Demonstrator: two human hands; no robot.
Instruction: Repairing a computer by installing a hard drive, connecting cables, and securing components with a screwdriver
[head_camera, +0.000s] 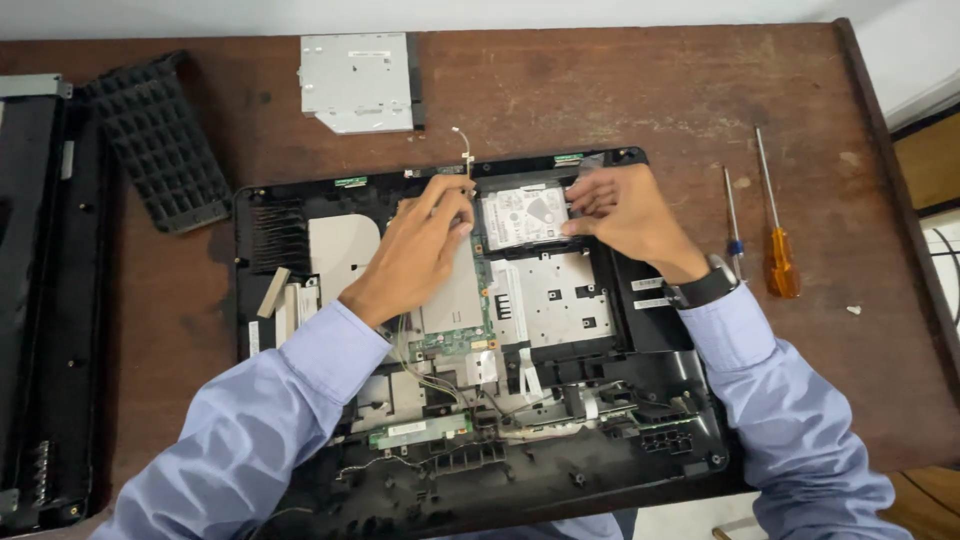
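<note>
**Both hands at the hard drive in an opened laptop base**

At the far left of the brown table (640, 90) lies a detached black panel (45, 300), and beside it a black keyboard (160, 145) set at a slant. Further along the table's back edge rests a grey optical drive (357, 82), well apart from the work.

In the middle sits the opened laptop base (660, 330), its green circuit board (450, 330) and loose wires exposed. The left hand (415, 255) reaches in over the board, its fingertips pressed against the left edge of the hard drive (522, 215), which sits in its bay near the back edge of the base. The right hand (625, 215) meets the drive from the other side, its fingers curled at the right edge. Neither hand is closed around the drive; both pinch or press at its sides, and the drive appears to lie flat in the bay. Whether it has lifted at all cannot be told.

Handled well, the drive would be moved evenly by both edges, kept level, and slid along the line of its connector rather than pried upward, with the fingers kept off the neighbouring board and the thin white cable (466, 150) standing just behind the bay.

To the right, on bare table, lie a slim blue-handled screwdriver (734, 225) and an orange-handled screwdriver (778, 235), side by side and near the right wrist.
</note>
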